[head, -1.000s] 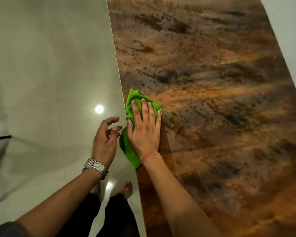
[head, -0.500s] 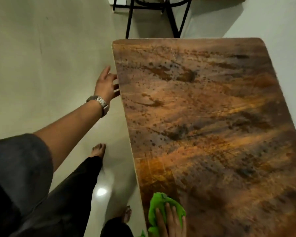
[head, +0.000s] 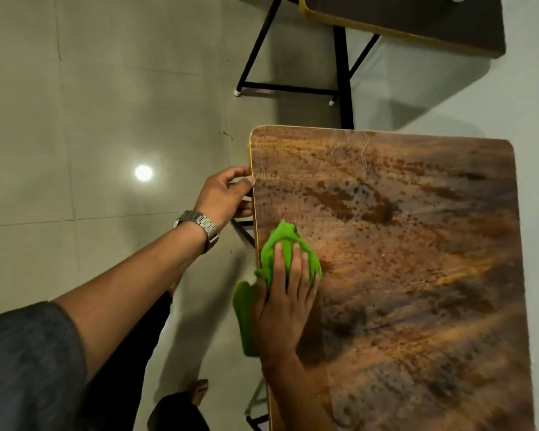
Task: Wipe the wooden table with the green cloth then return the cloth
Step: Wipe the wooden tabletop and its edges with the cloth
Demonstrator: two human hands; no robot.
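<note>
Now clamping the near-left edge of the table (head: 417, 275), thumb on top and fingers (head: 245, 209) curled underneath: the left hand (head: 221, 197), which half a second ago hung open in the air just off that edge, touching nothing. Further up the board as well: the right hand (head: 285, 309), flat with fingers together and only slightly spread, pressing the green cloth (head: 280, 244) onto the wood close to the left rim (one flap of it drooping over the side below the thumb). A second ago, wiping lower along the same edge; half a second ago, nearly out of sight at the bottom; now roughly level with the middle of the visible length. Probably a sign of a steadier stance, one hand bracing so the other can push harder and reach further. Still plenty of dark speckled patches ahead and to the right, so likely early or midway through the wiping, with the return of the cloth not yet due. Worth watching: the hanging flap, and the light table shifting on the glossy floor (head: 75, 119) despite the brace.
</note>
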